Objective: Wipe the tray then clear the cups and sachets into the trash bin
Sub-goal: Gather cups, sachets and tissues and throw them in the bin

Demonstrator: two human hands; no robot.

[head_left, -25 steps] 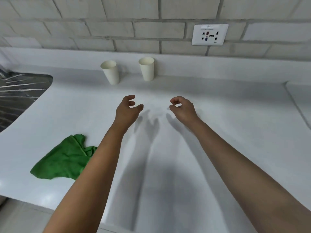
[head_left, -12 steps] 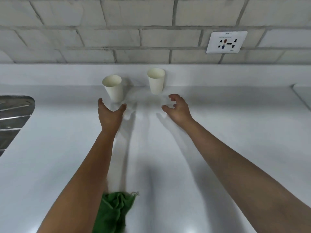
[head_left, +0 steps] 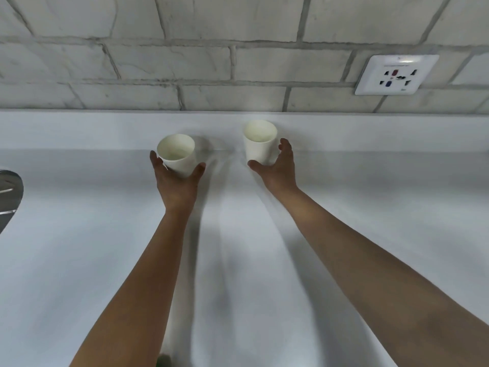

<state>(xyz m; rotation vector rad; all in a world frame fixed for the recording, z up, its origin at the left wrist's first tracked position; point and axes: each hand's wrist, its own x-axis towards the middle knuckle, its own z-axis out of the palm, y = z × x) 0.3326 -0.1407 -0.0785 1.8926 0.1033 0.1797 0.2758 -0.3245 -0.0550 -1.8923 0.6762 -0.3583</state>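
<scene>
Left of centre, the left hand [head_left: 176,181] cups the left cup [head_left: 177,154], thumb and fingers round its lower wall. The right hand [head_left: 275,166] spreads wide beside the right cup [head_left: 258,141], apparently touching. Both cups stand on the worktop [head_left: 79,234], likely light and crushable; hold mid-wall, gently.

Two paper cups are standing on the countertop [head_left: 79,260] near the back wall: the left cup [head_left: 177,154] a little in front, the right cup [head_left: 258,142] behind. The wall socket [head_left: 395,74] is sitting above, far right. The sink edge [head_left: 10,193] is lying at the left.
</scene>
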